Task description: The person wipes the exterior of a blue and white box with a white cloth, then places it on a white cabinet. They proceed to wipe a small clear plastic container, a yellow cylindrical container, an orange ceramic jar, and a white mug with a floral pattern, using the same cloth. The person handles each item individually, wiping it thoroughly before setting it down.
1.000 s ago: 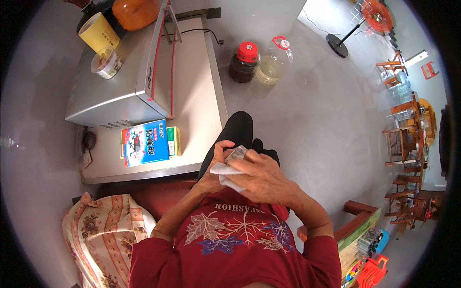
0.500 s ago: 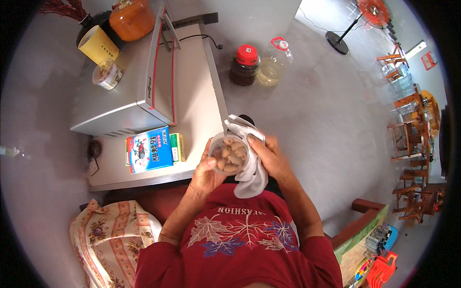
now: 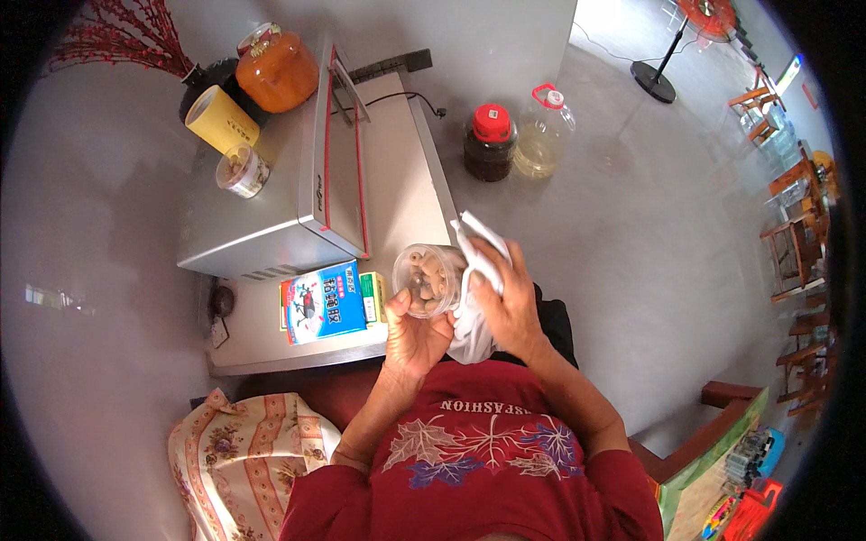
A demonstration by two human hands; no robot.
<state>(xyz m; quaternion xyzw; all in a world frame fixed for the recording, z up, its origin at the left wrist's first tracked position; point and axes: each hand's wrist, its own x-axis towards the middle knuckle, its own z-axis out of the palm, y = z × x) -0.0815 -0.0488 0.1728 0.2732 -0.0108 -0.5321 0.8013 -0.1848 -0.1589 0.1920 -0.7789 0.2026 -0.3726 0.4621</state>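
My left hand (image 3: 417,338) grips a round clear plastic tub (image 3: 400,270) from below, its thumb against the near side. Brown lumpy pieces (image 3: 433,276), perhaps nuts or dried fruit, show inside it; I cannot tell their kind. On the tub's right side my right hand (image 3: 511,302) is closed on a white cloth (image 3: 473,335), which is bunched against the tub wall and hangs below it. Both hands are in front of my body, just off the corner of the white counter (image 3: 397,216).
On the counter stand a silver box-shaped appliance (image 3: 262,216) and a blue-and-white box (image 3: 327,302). Atop the appliance are another clear tub (image 3: 242,171), a yellow container (image 3: 221,120) and an orange jar (image 3: 278,70). A red-lidded jar (image 3: 490,144) and a clear jug (image 3: 545,135) stand on the floor.
The surroundings have shifted right and slightly down in view. My hands still hold the tub and cloth; the tub has tipped a little, and the right hand has moved along its side.
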